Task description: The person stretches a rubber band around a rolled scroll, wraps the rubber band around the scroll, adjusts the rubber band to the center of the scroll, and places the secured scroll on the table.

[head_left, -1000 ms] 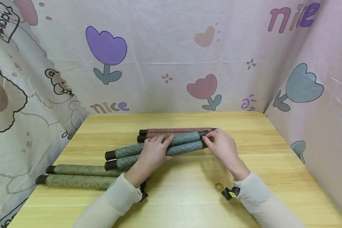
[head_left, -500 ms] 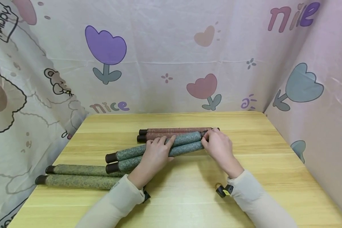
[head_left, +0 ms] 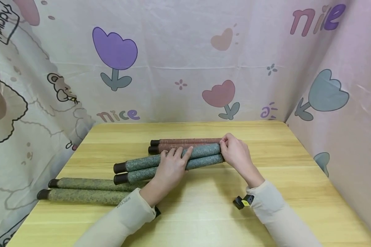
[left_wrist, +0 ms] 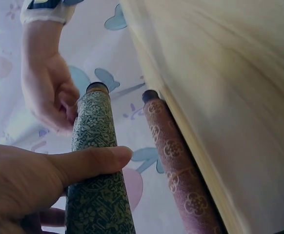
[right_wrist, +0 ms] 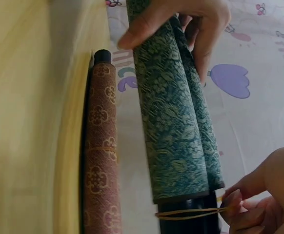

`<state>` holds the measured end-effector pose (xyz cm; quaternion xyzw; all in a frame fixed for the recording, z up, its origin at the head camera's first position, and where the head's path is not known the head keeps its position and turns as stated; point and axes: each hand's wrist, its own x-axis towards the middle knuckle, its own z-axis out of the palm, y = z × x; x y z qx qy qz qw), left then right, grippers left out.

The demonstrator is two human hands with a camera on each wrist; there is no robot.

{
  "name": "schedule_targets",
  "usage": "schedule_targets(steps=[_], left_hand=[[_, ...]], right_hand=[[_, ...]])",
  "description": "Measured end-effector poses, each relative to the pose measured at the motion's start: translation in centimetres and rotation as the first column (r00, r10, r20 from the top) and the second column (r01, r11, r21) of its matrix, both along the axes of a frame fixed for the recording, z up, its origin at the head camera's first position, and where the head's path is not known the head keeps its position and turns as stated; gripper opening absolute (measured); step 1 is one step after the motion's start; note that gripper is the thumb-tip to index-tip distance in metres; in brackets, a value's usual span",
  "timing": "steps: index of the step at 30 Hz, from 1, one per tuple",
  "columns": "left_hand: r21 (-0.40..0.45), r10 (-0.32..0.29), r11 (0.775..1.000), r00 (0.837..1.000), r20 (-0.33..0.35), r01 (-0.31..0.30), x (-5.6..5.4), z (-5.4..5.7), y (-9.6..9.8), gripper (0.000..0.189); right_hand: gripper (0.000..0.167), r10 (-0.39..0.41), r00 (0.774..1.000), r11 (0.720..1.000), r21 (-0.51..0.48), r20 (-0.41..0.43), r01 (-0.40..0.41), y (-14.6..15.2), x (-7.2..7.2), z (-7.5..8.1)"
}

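A person's left hand curled its thumb and fingers around a pair of green rolls above the middle of a wooden tabletop, while the right hand pinched a thin band looped about their dark right ends. The green rolls slanted just in front of red rolls, behind which a strip of wood ran to the far edge. Olive rolls reached close to the left edge; a broad stretch of wood separated the right hand from the right edge.
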<state>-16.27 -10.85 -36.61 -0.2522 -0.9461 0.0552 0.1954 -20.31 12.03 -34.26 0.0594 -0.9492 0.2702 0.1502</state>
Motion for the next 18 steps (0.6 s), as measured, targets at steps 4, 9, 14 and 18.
schedule_targets(steps=[4,9,14,18], left_hand=[[-0.011,-0.013,1.000,1.000,0.018,0.013,0.4,-0.1,0.3,0.083],[-0.019,-0.009,1.000,0.999,0.039,0.010,0.8,-0.1,0.6,0.078],[-0.055,0.005,0.998,1.000,0.012,-0.004,1.0,0.4,1.3,0.067],[-0.060,0.056,0.997,0.998,0.001,-0.056,0.8,1.0,1.4,0.073]], right_hand=[[0.018,0.017,1.000,0.999,0.044,-0.002,-0.017,-0.4,-0.2,0.5],[0.016,0.038,0.999,0.992,0.121,0.012,-0.039,-1.3,-0.5,0.8],[0.014,0.084,0.995,0.971,0.229,-0.055,-0.070,-2.5,-0.2,0.6],[0.013,0.126,0.972,0.955,0.291,-0.200,-0.063,-3.2,0.5,0.4]])
